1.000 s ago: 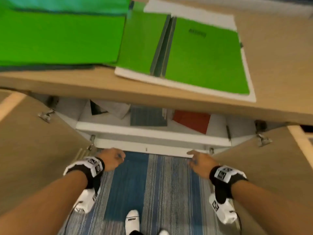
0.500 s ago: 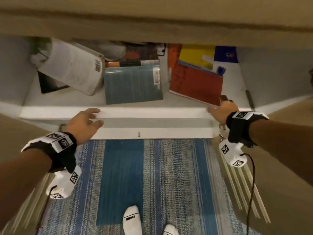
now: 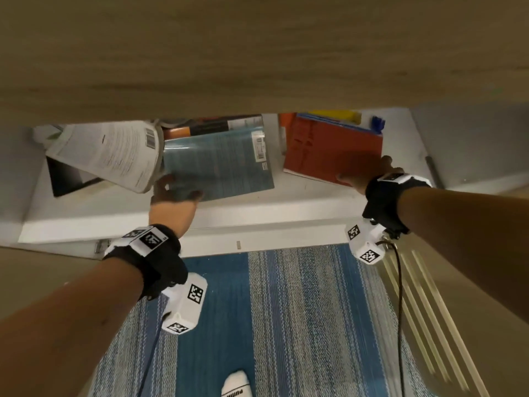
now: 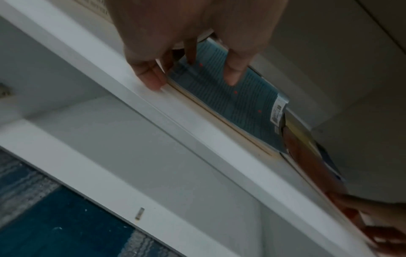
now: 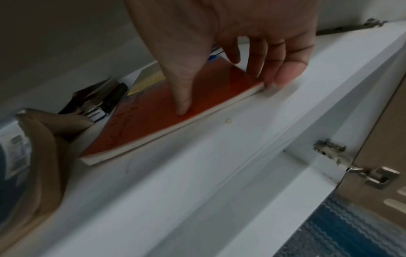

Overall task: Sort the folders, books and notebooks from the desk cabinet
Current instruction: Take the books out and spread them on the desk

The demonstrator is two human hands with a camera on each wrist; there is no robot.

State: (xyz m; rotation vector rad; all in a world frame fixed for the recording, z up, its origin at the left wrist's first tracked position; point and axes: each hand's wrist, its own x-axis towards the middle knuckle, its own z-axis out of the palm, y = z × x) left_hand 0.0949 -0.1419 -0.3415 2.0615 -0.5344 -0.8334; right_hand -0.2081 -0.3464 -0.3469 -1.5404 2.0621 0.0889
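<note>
Where hands reach: shelved books.

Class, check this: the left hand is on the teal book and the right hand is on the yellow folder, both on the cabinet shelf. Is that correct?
Not quite. The right hand is on the red book, thumb on its cover, as the right wrist view shows. The left hand is on the teal book, and both lie on the cabinet shelf.

The head view is evenly lit but soft with motion blur and bowed at its edges, while both wrist views are dim, grey-tinted and smeared, with close fingers unfocused.
</note>
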